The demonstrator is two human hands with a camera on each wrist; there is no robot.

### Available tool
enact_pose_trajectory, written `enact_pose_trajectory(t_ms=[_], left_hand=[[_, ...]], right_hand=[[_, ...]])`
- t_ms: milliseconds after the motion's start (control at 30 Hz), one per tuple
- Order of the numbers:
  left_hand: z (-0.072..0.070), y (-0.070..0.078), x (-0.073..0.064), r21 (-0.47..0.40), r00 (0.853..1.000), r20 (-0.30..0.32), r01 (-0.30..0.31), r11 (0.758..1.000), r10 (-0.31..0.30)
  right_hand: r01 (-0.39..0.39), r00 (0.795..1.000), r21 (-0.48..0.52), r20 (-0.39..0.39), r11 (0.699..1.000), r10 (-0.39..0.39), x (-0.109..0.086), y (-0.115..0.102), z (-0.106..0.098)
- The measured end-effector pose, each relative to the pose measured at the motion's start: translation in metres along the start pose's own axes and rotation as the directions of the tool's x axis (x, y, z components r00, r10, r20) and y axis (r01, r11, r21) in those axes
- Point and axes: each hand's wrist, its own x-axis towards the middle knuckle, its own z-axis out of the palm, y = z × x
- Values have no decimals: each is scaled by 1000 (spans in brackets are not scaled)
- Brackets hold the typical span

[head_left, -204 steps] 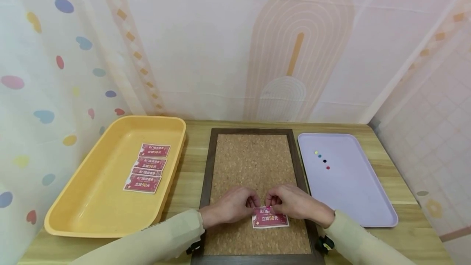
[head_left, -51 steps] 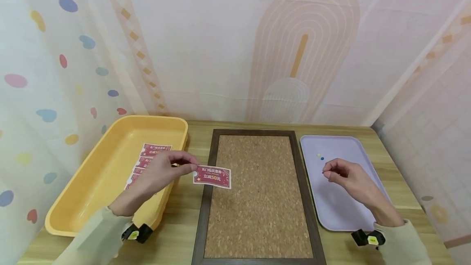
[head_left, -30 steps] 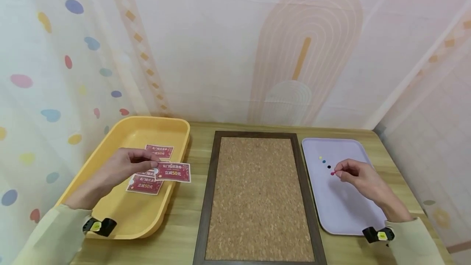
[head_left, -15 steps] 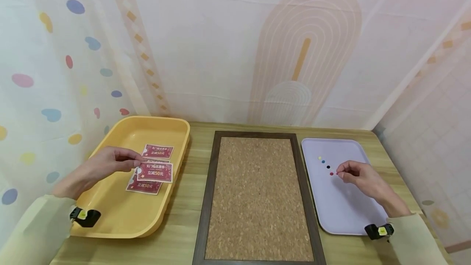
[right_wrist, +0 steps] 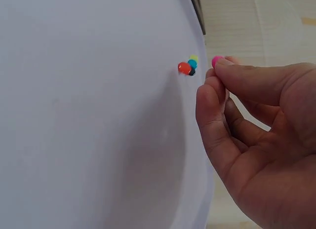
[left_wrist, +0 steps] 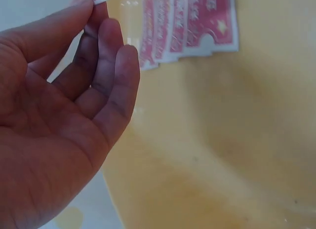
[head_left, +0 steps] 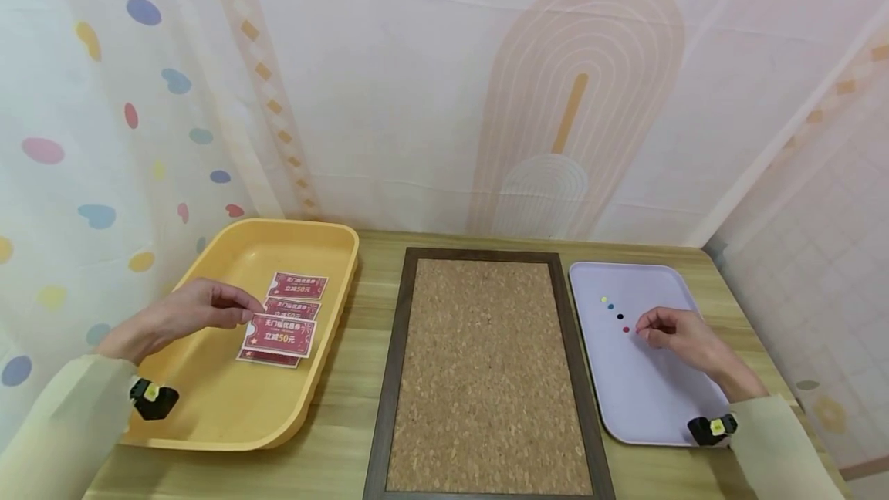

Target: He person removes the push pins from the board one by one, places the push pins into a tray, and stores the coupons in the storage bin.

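My left hand [head_left: 194, 309] pinches the left edge of a red-and-white paper coupon [head_left: 280, 336], held above the yellow basin. Beneath it, several like coupons [head_left: 299, 285] lie in an overlapping row, partly covered. Over the lilac tray [head_left: 660, 400], my right hand [head_left: 677, 336] holds a pink round-headed pushpin [right_wrist: 216, 61] between thumb and fingertips. A red pushpin [head_left: 626, 329] sits on the tray just left of those fingertips. Black [head_left: 620, 316], blue [head_left: 610, 306] and yellow [head_left: 604, 299] pins line up behind it.
Between basin and tray lies a corkboard [head_left: 489, 376] in a dark wooden frame. The yellow basin [head_left: 208, 442] has raised walls, and the tray has a low rim. A patterned cloth [head_left: 389, 99] hangs behind the wood-grain table [head_left: 347, 392].
The coupon has gone from the corkboard to above the basin's coupons in my left hand. My right hand has moved from the board to the tray, holding the pink pushpin.
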Motion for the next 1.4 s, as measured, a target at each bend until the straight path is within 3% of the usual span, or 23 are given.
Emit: enact_pose_trajectory(t_ms=[233, 433, 867, 1000, 1133, 1233, 1400], left_hand=[[0, -16, 7, 18, 998, 60, 12, 1000, -13], [-1, -29, 8, 32, 994, 91, 63, 998, -65], [-2, -37, 1, 56, 986, 67, 146, 988, -150], [-5, -27, -2, 100, 992, 12, 122, 987, -124], [1, -6, -7, 234, 990, -138, 51, 971, -19], [14, 18, -11, 270, 967, -252, 31, 962, 40], [43, 72, -15, 275, 922, -349, -68, 959, 166]], right_hand=[[53, 997, 5, 56, 999, -54, 6, 11, -1], [60, 995, -22, 81, 998, -58, 10, 14, 1], [63, 995, -27, 85, 998, -61, 14, 9, 2], [61, 997, -31, 58, 998, -60, 12, 7, -1], [15, 1000, -51, 17, 999, -14, 6, 0, -4], [-1, 999, -102, -33, 995, -2, 3, -9, -6], [16, 993, -227, -112, 974, -42, -4, -33, 0]])
